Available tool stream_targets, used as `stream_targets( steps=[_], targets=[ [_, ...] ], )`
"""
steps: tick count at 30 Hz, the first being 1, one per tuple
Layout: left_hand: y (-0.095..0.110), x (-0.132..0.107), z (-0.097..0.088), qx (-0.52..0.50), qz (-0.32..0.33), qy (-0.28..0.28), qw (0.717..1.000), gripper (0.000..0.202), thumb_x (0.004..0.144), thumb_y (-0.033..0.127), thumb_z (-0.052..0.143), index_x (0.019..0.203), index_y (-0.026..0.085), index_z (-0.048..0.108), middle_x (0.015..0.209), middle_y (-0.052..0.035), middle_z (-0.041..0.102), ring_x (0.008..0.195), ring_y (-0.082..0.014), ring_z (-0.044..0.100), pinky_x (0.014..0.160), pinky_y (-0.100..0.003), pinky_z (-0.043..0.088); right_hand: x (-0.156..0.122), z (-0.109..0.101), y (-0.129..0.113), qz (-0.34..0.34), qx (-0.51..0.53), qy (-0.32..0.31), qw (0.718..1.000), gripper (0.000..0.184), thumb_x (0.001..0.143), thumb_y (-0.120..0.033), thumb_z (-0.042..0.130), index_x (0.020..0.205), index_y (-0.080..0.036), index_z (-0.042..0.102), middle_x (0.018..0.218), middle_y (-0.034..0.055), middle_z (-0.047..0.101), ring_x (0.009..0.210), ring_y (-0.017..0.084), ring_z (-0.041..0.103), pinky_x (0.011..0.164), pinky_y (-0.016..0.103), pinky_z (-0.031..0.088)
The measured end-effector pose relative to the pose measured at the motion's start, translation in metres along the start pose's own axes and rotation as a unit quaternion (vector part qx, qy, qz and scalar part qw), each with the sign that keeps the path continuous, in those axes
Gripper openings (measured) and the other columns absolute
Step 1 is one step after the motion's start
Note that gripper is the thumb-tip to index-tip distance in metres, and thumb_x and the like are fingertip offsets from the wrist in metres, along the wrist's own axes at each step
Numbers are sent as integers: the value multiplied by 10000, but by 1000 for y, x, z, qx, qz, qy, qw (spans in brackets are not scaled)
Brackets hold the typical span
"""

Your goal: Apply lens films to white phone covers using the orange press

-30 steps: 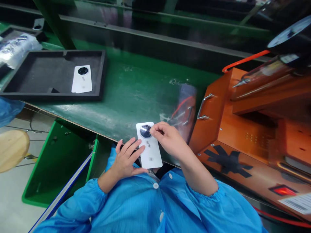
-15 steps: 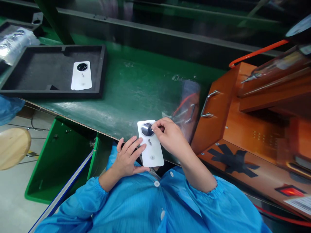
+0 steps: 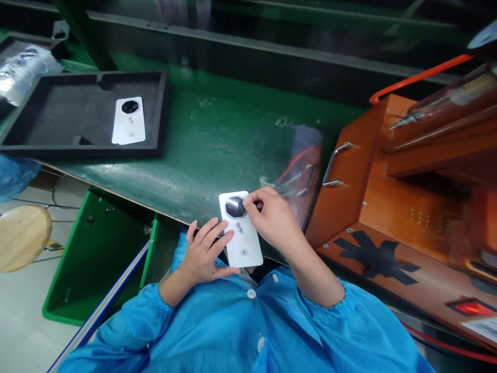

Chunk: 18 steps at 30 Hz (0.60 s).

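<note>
I've got the white, flat, rectangular phone-back panel [image 3: 249, 239] at about 6 o'clock on my feed, by the near edge of the green-topped counter [image 3: 217, 134]. Left hand [image 3: 200, 257]: fingers spread over its 9 o'clock edge, thumb near its 7 o'clock corner; gripping or just bracing, can't tell. Right hand [image 3: 274, 220]: thumb and forefinger pressed together at the 3 o'clock rim of the glossy black octagonal camera window [image 3: 233, 207]; pinching anything thin, can't tell. Progress, my call: mid-step; window looks seated, panel not yet released. Similar white panel [image 3: 130, 128] lies in the black rectangular tray [image 3: 104, 151] at 10 o'clock; finished or waiting, unclear. Boxy orange machine [image 3: 341, 202] at 3 o'clock, untouched.
</note>
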<state>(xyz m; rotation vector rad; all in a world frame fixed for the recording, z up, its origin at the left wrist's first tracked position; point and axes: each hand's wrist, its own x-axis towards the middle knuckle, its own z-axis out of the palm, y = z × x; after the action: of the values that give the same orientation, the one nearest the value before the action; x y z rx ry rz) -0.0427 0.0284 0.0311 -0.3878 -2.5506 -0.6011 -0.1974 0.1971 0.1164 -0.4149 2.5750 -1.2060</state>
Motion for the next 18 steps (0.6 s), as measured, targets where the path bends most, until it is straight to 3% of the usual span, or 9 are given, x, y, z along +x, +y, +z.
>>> stream_targets(
  steps=[6, 18],
  targets=[
    [2, 4, -2, 6, 2, 10, 1000, 742, 1026, 745, 417, 1480, 190, 609, 1414, -164, 694, 1419, -309, 567, 1329, -500, 85, 1, 2, 1, -6, -9, 12, 1000, 132, 895, -226, 568, 795, -211, 652, 983, 97, 650, 1000, 281, 632, 955, 446, 503],
    [0, 1, -2, 0, -1, -3, 1000, 783, 993, 767, 472, 1538, 213, 564, 1441, -159, 676, 1419, -340, 560, 1326, -510, 86, -1, 7, 4, -44, -45, 42, 997, 145, 910, -214, 572, 780, -220, 638, 960, 104, 657, 976, 289, 634, 932, 441, 516]
  ],
)
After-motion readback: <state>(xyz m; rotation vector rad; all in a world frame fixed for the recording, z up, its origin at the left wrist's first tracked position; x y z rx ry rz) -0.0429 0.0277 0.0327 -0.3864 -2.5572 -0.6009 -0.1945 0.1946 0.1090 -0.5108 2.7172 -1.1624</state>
